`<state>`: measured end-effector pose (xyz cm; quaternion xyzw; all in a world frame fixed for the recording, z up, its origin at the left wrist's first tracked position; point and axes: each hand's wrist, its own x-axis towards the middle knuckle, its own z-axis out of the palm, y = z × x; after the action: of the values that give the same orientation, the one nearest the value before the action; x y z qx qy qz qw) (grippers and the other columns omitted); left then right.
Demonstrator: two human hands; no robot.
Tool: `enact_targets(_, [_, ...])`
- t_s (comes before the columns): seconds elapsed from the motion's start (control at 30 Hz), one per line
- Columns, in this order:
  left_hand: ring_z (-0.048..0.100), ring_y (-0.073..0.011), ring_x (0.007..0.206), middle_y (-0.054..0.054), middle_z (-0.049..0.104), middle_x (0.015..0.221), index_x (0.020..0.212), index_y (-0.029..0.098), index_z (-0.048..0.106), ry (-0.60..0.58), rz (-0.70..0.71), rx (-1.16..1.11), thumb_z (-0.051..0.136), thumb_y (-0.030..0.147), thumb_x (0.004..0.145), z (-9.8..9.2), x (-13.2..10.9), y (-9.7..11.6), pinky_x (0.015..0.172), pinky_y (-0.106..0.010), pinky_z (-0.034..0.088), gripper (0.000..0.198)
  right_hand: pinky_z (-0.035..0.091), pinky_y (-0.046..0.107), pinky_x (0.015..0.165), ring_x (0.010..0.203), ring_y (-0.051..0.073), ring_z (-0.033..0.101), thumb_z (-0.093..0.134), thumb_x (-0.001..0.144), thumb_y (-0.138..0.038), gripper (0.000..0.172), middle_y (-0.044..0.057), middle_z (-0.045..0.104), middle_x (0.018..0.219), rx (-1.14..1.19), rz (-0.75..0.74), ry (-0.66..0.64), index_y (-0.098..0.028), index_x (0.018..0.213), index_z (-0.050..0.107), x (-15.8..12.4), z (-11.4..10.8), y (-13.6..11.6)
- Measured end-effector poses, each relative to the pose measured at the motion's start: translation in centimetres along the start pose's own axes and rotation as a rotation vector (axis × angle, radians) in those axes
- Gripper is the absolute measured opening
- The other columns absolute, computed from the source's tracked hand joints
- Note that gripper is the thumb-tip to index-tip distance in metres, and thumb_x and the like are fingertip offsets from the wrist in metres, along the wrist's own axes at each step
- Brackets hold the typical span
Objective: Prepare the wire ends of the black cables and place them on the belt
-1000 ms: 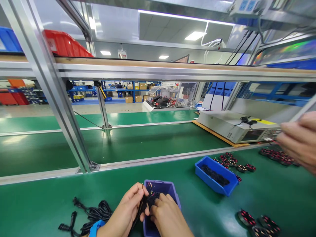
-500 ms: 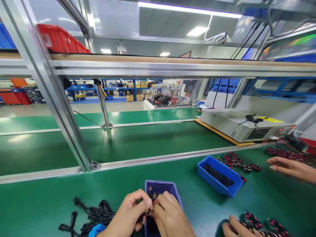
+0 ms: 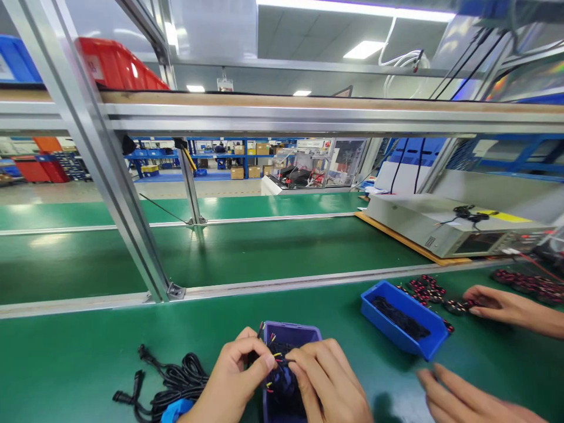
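My left hand (image 3: 244,373) is closed in a pinch on a black cable whose bare red and yellow wire ends (image 3: 277,356) point to the right. Opposite it, my right hand (image 3: 330,376) pinches a thin dark piece (image 3: 289,360) right at those wire ends; its kind is too small to make out. Both hands are over a purple bin (image 3: 293,330) that holds black cable parts, with more coloured wire ends sticking up. A bundle of black cables (image 3: 183,376) with connectors lies left of my left forearm, beside something blue (image 3: 176,410).
A blue bin (image 3: 374,317) of black pieces stands to the right. Beyond it lie several black-and-red coiled parts (image 3: 425,289). A co-worker's hand (image 3: 497,305) touches one; their other hand (image 3: 467,393) is nearer. A grey instrument (image 3: 414,220) and a metal post (image 3: 118,194) stand behind.
My hands have drawn slightly apart, showing the wire ends between them. The co-worker's far hand has reached the coiled parts; the near coils no longer show. The view has shifted slightly.
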<state>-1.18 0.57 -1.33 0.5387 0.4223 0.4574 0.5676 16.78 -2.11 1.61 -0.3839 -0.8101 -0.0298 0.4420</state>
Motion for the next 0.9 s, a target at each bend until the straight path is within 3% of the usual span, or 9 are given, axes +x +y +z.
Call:
enact_targets(0.1, [0.044, -0.0143, 0.069, 0.002, 0.049, 0.072, 0.065, 0.019, 0.068, 0.031, 0.040, 0.019, 0.073, 0.057, 0.076, 0.1, 0.0, 0.4, 0.065, -0.025, 0.039, 0.040, 0.049, 0.033, 0.070, 0.073, 0.020, 0.058, 0.047, 0.099, -0.007, 0.017, 0.006, 0.064, 0.082, -0.021, -0.022, -0.001, -0.018, 0.097, 0.060, 0.1, 0.0, -0.1])
enact_targets(0.27, [0.050, -0.0207, 0.081, 0.001, 0.048, 0.066, 0.062, 0.020, 0.068, 0.040, 0.045, 0.104, 0.071, 0.060, 0.076, 0.2, -0.2, 1.7, 0.078, -0.030, 0.040, 0.042, 0.049, 0.033, 0.070, 0.073, 0.020, 0.059, 0.047, 0.098, -0.006, 0.018, 0.006, 0.065, 0.082, -0.025, -0.013, 0.015, -0.017, 0.099, 0.061, 0.3, 0.0, -0.3])
enact_targets(0.9, [0.048, -0.0209, 0.079, 0.001, 0.046, 0.068, 0.062, 0.020, 0.066, 0.051, 0.073, 0.126, 0.071, 0.055, 0.078, 0.2, -0.3, 2.2, 0.076, -0.030, 0.041, 0.039, 0.052, 0.033, 0.069, 0.071, 0.020, 0.063, 0.046, 0.099, -0.011, 0.020, 0.006, 0.067, 0.080, -0.057, -0.011, -0.013, -0.019, 0.092, 0.063, 0.1, -0.1, -0.2])
